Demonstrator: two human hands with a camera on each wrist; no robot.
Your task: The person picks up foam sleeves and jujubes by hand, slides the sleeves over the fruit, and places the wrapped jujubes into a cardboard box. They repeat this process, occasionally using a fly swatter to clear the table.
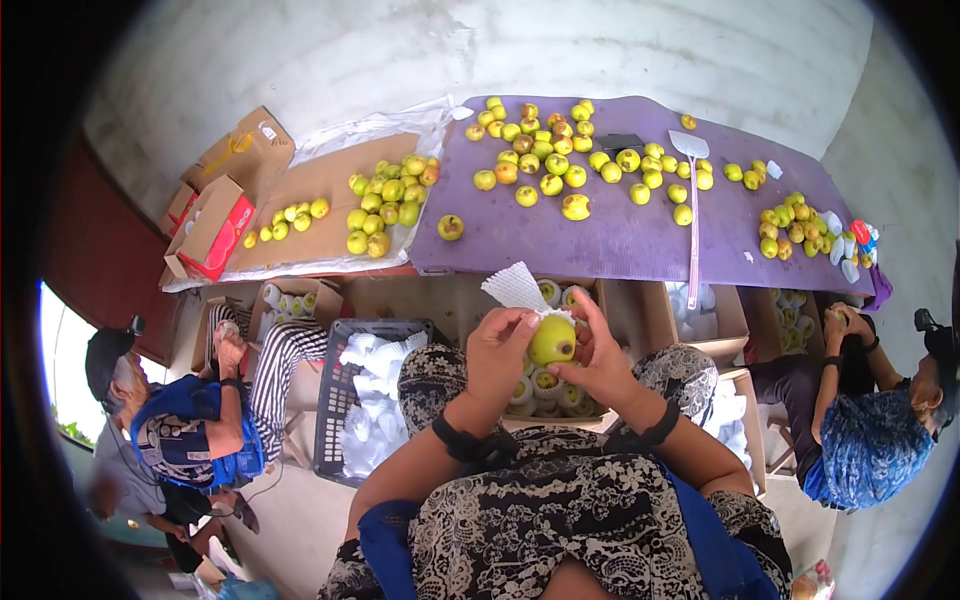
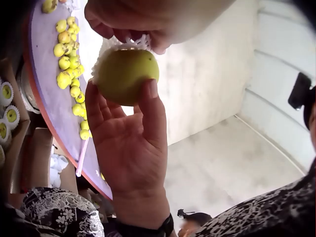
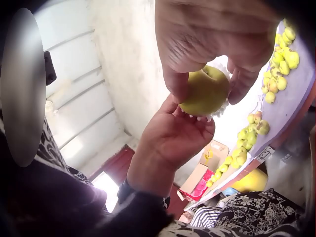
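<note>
A yellow-green apple (image 1: 552, 341) is held in front of the chest by the right hand (image 1: 605, 365), thumb on one side and fingers on the other. White foam net (image 1: 515, 288) stands up behind the apple, and the left hand (image 1: 497, 352) pinches its edge. In the left wrist view the net wraps one end of the apple (image 2: 127, 76), with the left hand (image 2: 148, 19) above and the right hand (image 2: 131, 140) below. The right wrist view has the right hand (image 3: 212, 37) gripping the apple (image 3: 205, 91) from above, the left hand (image 3: 173, 138) at the net beneath.
Loose apples lie on a purple-covered table (image 1: 610, 245) ahead and on cardboard (image 1: 330, 225) at left. Below are a dark crate (image 1: 333, 400) of foam nets and boxes of netted apples (image 1: 545, 392). A person (image 1: 200, 425) sits at left, another (image 1: 870, 430) at right.
</note>
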